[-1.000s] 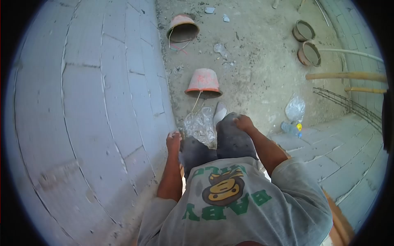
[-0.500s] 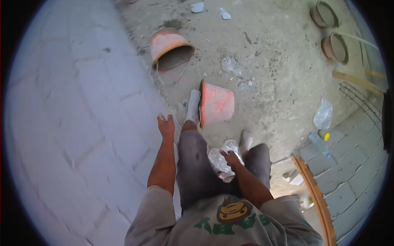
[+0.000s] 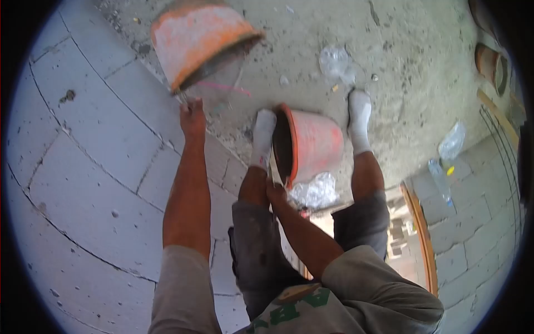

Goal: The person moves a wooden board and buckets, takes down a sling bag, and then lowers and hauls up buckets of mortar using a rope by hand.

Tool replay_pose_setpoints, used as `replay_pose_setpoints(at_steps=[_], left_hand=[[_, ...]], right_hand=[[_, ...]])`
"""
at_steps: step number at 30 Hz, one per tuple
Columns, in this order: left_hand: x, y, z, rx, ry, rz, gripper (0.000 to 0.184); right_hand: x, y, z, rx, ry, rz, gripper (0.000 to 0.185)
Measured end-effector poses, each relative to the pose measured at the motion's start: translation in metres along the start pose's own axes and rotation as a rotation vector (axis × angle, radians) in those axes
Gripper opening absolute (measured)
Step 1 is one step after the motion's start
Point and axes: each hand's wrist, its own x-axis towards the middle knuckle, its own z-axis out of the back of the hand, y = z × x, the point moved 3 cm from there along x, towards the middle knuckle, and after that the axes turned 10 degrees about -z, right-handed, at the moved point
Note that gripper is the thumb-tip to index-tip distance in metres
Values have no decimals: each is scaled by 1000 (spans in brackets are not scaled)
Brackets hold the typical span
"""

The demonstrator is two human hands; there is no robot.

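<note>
A worn orange bucket (image 3: 197,36), blurred and lying tilted with its mouth toward me, is at the upper left. My left hand (image 3: 193,114) is closed on its wire handle by the lower rim. Between my feet a second bucket (image 3: 320,142), faded red-orange, lies on its side with its opening to the left. My right hand (image 3: 275,192) reaches to the near end of its rim, the fingers closed around the handle there and partly hidden. Crumpled clear plastic (image 3: 316,190) lies just beside that hand.
A grey block wall (image 3: 105,178) rises close on my left, another (image 3: 467,222) at the right. On the concrete floor lie a plastic bag (image 3: 336,64), a plastic bottle (image 3: 439,181) and another bucket (image 3: 489,69). A wooden frame (image 3: 420,234) edges an opening.
I have bent lower, and both buckets look nearer. My left hand has gone forward to the upper bucket, my right hand to the rim of the lower one. My right foot has stepped forward beside it.
</note>
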Motion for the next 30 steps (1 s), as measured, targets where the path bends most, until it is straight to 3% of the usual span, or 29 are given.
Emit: replay_pose_setpoints(at_steps=[1, 3, 6, 9, 12, 15, 19, 22, 24, 26, 27, 28, 29, 30], left_hand=[[4, -2, 1, -61, 66, 36, 52], [12, -10, -5, -257, -20, -16, 45], [-10, -19, -25, -461, -27, -6, 40], [-18, -42, -43, -502, -3, 52, 31], [-20, -88, -51, -486, 61, 199, 27], [-20, -148, -72, -464, 313, 328, 30], [-18, -276, -61, -405, 357, 222, 29], [3, -323, -48, -447, 412, 207, 17], [10, -341, -26, -481, 441, 163, 19], [5, -360, 4, -474, 396, 126, 20], [6, -358, 16, -513, 324, 151, 18], [-5, -367, 34, -529, 345, 135, 18], [13, -346, 37, -516, 374, 111, 32], [-16, -380, 50, -388, 506, 13, 29]], right_hand=[[3, 15, 8, -87, -33, 56, 68], [-11, 40, 34, -243, -18, 154, 60], [-23, 12, 49, -508, 34, 206, 53], [-28, 17, 68, -738, -68, 428, 39], [-47, 46, 92, -556, -91, 445, 26], [-59, 75, 127, -549, -131, 472, 24], [-85, 116, 187, -486, -210, 540, 22], [-118, 145, 251, -329, -272, 604, 19], [-132, 157, 295, -205, -355, 620, 17], [-158, 138, 349, -99, -363, 734, 18], [-140, 128, 347, -191, -554, 888, 21], [-144, 111, 370, 28, -425, 722, 23], [-152, 92, 394, 22, -440, 667, 23], [-140, 76, 400, -57, -492, 794, 21]])
